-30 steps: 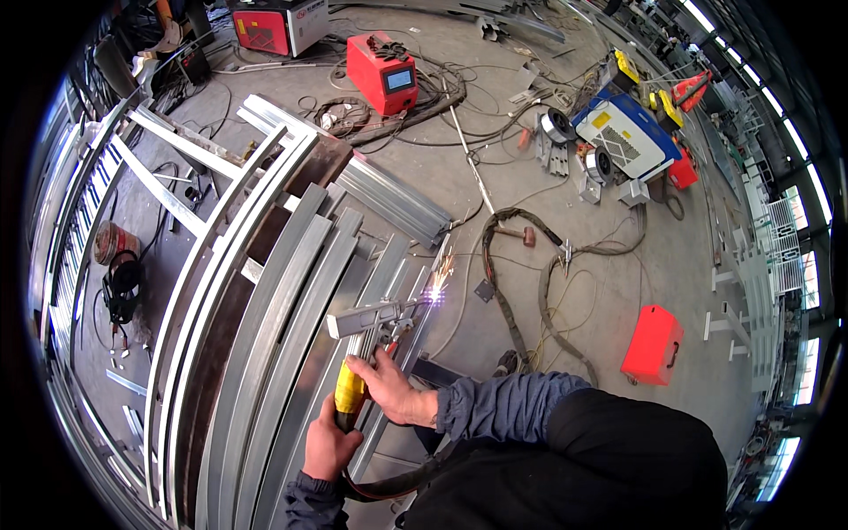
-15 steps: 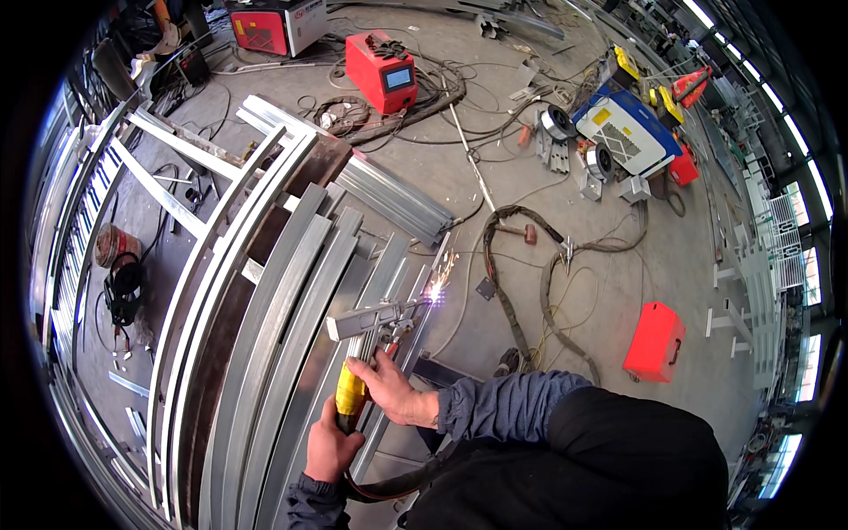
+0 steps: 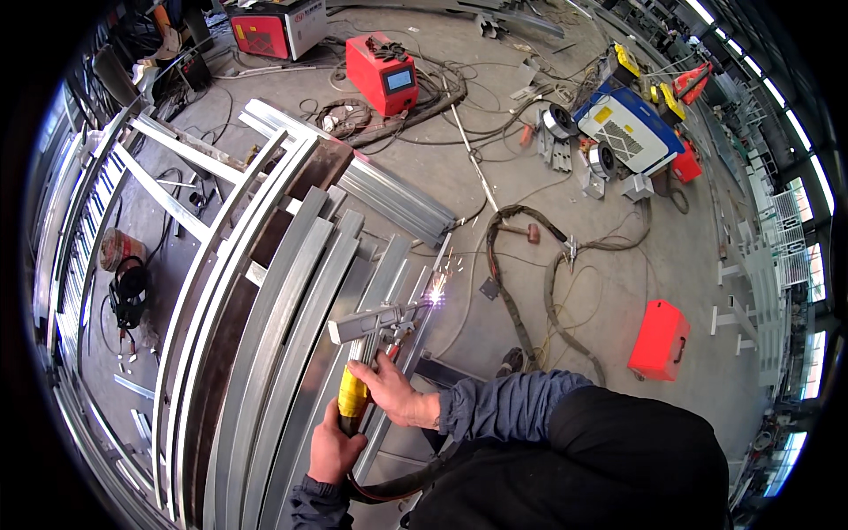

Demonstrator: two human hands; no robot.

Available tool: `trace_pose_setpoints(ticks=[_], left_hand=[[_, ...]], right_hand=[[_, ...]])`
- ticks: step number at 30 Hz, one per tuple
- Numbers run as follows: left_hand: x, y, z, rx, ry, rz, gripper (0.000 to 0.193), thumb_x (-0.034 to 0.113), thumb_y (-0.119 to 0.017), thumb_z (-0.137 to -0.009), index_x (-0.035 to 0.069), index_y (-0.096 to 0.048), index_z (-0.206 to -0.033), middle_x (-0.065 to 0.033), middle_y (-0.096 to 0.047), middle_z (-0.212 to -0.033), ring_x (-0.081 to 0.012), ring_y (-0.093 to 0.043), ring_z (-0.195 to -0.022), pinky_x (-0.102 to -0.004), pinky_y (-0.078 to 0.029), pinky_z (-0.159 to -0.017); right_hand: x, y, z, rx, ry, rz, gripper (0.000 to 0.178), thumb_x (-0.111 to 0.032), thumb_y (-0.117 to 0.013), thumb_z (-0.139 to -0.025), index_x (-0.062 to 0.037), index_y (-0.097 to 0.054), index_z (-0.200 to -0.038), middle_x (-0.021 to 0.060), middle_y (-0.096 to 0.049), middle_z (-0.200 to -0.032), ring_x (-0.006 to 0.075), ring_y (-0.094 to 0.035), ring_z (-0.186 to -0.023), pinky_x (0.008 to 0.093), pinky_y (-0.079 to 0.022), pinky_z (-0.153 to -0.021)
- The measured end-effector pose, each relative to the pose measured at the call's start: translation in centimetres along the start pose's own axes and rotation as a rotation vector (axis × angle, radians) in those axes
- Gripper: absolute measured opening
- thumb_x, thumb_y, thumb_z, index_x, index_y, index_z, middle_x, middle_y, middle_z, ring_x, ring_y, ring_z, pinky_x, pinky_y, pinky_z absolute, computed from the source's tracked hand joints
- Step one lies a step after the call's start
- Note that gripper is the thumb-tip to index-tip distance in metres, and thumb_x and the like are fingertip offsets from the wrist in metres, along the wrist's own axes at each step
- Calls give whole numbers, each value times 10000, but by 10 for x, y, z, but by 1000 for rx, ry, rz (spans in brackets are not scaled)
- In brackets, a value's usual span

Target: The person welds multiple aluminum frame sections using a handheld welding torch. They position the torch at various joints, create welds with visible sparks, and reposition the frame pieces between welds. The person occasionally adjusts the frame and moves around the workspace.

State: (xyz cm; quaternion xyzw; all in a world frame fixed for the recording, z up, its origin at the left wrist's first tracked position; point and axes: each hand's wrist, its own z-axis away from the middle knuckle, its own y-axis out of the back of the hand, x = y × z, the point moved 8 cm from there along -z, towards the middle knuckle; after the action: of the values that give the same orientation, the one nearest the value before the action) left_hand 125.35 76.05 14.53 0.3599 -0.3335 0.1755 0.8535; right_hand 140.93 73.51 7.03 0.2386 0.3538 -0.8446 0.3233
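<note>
A welding gun (image 3: 367,326) with a grey metal head and a yellow-wrapped grip (image 3: 353,391) is held in both hands. My left hand (image 3: 334,449) wraps the lower, dark end of the grip, where a thick cable (image 3: 397,487) leaves it. Higher up, my right hand (image 3: 390,390) is closed on the grip, its fingers partly hidden behind the gun. From the head, the nozzle reaches right to a bright, sparking spot (image 3: 436,295) on a thin metal strip (image 3: 426,327). Long galvanized steel profiles (image 3: 274,336) lie side by side beneath and left of the gun.
A white metal frame (image 3: 199,265) stands at the left. Hoses (image 3: 549,283) and a hammer (image 3: 533,233) lie on the floor. Red box (image 3: 659,341) stands right; red machine (image 3: 382,75) and blue-white machine (image 3: 629,132) stand farther off.
The sparks at the nozzle have changed shape and spread. Both hands keep their grip on the welding gun, and the whole view has shifted very slightly.
</note>
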Motion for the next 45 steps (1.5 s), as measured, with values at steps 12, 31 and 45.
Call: trace_pose_setpoints(ticks=[12,31,45], left_hand=[[33,-3,33,77,95,-8,739,63,-719,-734,26,-588,-1460,-240,-772,-1076,-430,-769,-1053,-439,-589,-932],[148,37,153,778,-113,717,471,26,-702,-833,-15,-559,-1280,-60,-607,-914,-125,-601,-719,-274,-525,-700],[7,-150,330,542,-357,1722,583,468,-679,-1030,68,-609,-1449,-139,-762,-1230,-376,-737,-1162,-553,-547,-1112]], right_hand=[[-8,2,22,-115,-17,39,619,-396,-746,-1084,-62,-442,-1508,68,-606,-1312,168,-580,-1227,384,-488,-1090],[-44,-18,190,-1121,328,558,1186,-528,-797,-1008,-157,0,-1804,210,-560,-1485,327,-619,-1307,423,-493,-1150],[-60,59,366,-1256,277,1336,863,-135,-687,-826,-65,-425,-1645,223,-675,-1371,418,-651,-1296,474,-534,-1080]])
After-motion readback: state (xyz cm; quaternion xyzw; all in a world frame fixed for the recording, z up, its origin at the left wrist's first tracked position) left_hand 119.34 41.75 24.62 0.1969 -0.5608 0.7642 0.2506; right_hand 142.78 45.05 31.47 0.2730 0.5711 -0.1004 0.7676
